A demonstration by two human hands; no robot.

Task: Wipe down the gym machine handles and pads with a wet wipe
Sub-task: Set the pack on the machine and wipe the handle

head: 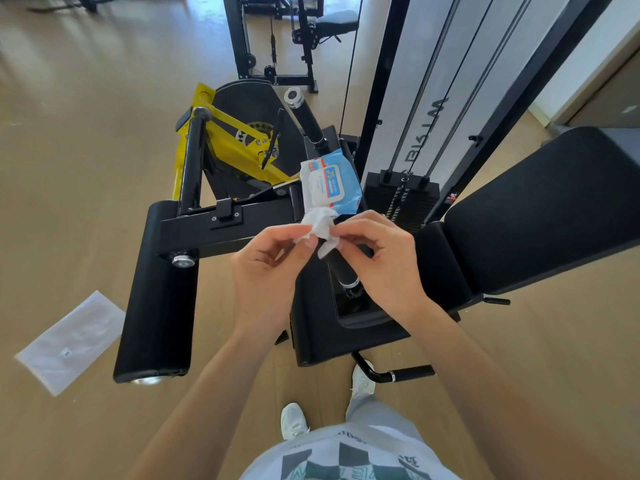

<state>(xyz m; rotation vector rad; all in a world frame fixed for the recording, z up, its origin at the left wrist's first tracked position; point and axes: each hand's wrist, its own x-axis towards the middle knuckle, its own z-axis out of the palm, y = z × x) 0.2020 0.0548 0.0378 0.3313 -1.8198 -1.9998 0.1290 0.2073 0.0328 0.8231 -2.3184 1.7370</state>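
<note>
Both hands are up over the machine on my feed. The left hand (266,268) pinches one side of the crumpled white wet wipe (320,225) between thumb and fingertips, and the right hand (381,261) pinches the other side. So each grip is pressed onto the wipe, which hangs bunched between them in the air above the black handle (343,271) with the chrome end. Just beyond it, the blue-and-white wipes pack (330,187) lies on the machine, label side up. The wipe's top edge meets the pack's near edge from my angle, and I can't tell whether they touch. Left of the hands, the long black roller pad (156,292) runs toward me. Off to the right the big black back pad (540,209) tilts upward, with the weight stack (398,199) just beyond its near corner. A second handle (304,116) rises past the pack, beside the yellow lever arm (235,140). On the wooden floor (86,168) at left lies a clear plastic bag (69,341), and white shoes (293,420) show at the bottom of the view.
</note>
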